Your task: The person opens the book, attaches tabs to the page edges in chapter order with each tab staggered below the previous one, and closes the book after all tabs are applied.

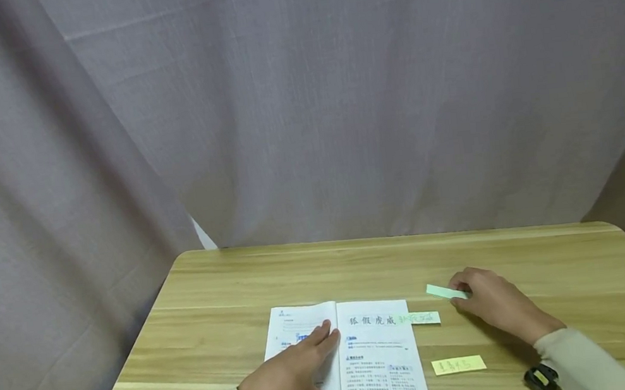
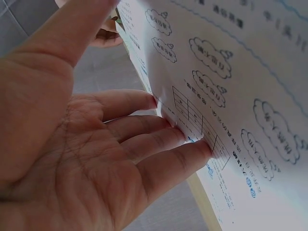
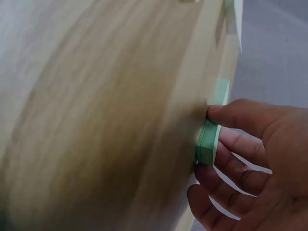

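Pressing flat, the left hand point(image 1: 292, 378) steadies the open book point(image 1: 378, 356); the right hand point(image 1: 492, 303) should pinch the green sticky-note pad point(image 1: 445, 291) lightly.

Book point(image 1: 363, 355): lower edge cut off by frame. Writing on yellow note point(image 1: 459, 365) too small to read. Tabletop point(image 3: 96, 120) blurred, right wrist view.

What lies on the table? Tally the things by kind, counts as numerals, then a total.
Book: 1, open, left hand flat on it.
Green note pad: 1, pinched by right hand.
Green note: 1, at the book's right edge.
Yellow note: 1.
Total: 4.
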A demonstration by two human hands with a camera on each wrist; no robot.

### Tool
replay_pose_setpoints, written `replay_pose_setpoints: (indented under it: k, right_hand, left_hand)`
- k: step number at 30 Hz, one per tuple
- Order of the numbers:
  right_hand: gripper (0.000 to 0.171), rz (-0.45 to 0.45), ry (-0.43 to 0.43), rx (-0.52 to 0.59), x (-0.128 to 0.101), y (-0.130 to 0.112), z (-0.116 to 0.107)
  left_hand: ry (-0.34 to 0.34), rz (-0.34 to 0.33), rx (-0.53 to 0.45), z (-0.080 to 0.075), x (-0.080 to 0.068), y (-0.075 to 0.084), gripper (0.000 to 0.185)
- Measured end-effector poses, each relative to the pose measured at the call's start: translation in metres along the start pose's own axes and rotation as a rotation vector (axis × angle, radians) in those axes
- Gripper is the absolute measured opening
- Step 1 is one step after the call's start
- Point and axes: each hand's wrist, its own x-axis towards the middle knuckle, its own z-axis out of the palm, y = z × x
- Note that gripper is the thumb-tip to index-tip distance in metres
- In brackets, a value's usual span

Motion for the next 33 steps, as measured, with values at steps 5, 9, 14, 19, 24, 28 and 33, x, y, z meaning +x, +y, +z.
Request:
replay_pose_setpoints:
  k: [5,9,14,19,24,28,33]
  right_hand:
    - [0.01,-0.015,0.008,-0.015,0.003,0.006,-0.001]
    - [0.011,-0.004,0.009,-0.017,0.003,0.009,-0.002]
    - [0.022,0.0,0.055,0.001,-0.006,-0.002,-0.004]
    - [0.027,-0.068,0.115,0.029,-0.023,-0.04,-0.005]
    - [0.024,-0.18,0.077,-0.039,-0.044,-0.082,0.009]
    - [0.035,-0.334,-0.028,-0.086,-0.057,-0.096,0.033]
    - [0.069,-0.565,0.007,-0.267,-0.068,-0.1,0.056]
  left_hand:
    - [0.002,0.009,-0.001,0.0,0.002,0.001,0.121]
    - [-0.004,0.009,-0.008,0.0,0.003,0.002,0.122]
    - [-0.011,0.003,-0.027,0.001,0.005,0.004,0.123]
    - [0.001,0.02,-0.038,0.005,0.005,0.005,0.115]
    - [-0.012,0.041,-0.043,0.004,0.002,0.007,0.095]
    - [-0.021,0.061,-0.043,0.003,0.002,0.008,0.084]
    - [-0.028,0.092,0.012,-0.001,-0.001,0.012,0.076]
